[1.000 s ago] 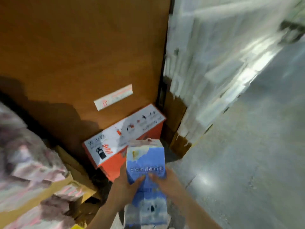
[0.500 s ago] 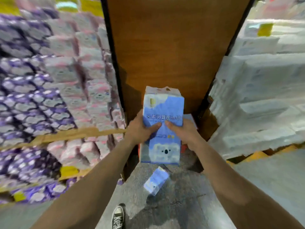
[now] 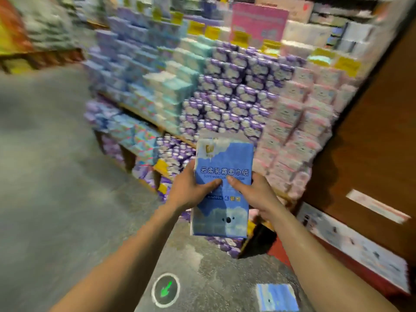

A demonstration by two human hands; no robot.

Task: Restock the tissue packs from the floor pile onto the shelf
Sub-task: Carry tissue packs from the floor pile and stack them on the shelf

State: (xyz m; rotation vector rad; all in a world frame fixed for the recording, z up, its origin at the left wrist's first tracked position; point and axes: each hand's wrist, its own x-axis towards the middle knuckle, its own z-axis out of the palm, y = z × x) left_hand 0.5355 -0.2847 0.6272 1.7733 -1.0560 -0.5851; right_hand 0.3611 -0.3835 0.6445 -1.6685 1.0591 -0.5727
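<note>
View from a person's head, looking down along two bare forearms. Both hands hold one blue tissue pack (image 3: 221,199) upright in the air, in front of the shelf. The left hand (image 3: 186,192) grips its left edge and the right hand (image 3: 256,194) its right edge. The fingers (image 3: 213,183) curl round the pack, with the thumbs pressed on its printed front and nearly meeting. Behind it, the shelf (image 3: 155,125) is stacked with blurred purple, pink, teal and blue packs. On the grey floor (image 3: 56,188), near the right forearm, lies a second blue pack (image 3: 276,297). A round green arrow mark (image 3: 166,290) is near it. A brown panel (image 3: 371,143) stands at the right.
</note>
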